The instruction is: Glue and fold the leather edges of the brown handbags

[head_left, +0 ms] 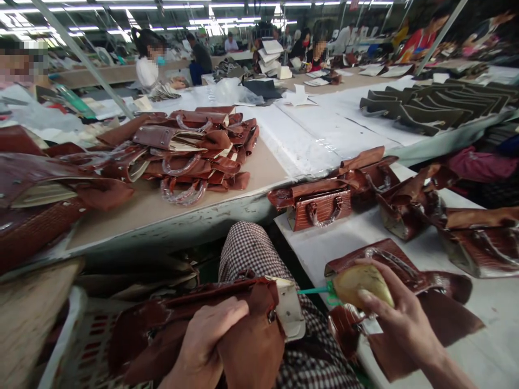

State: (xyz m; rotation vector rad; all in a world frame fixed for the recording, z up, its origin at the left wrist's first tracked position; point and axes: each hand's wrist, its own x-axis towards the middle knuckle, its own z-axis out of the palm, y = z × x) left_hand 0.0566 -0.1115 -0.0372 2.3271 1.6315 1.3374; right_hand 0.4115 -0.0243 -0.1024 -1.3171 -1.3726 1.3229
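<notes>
Across the lap lies a brown handbag, its lining and a pale end flap with small metal studs exposed. My left hand is closed on the bag's brown material near its middle. In my right hand is a yellowish squeeze bottle with a thin green nozzle, held on its side. The nozzle points left, its tip at the edge of the pale flap; whether they touch I cannot tell. Just behind the bottle, another brown handbag lies on the white tabletop.
Several brown handbags stand on the right table. A pile of bags covers part of the left table. Below left is a white plastic basket. Dark green pieces line the far right table; people work farther back.
</notes>
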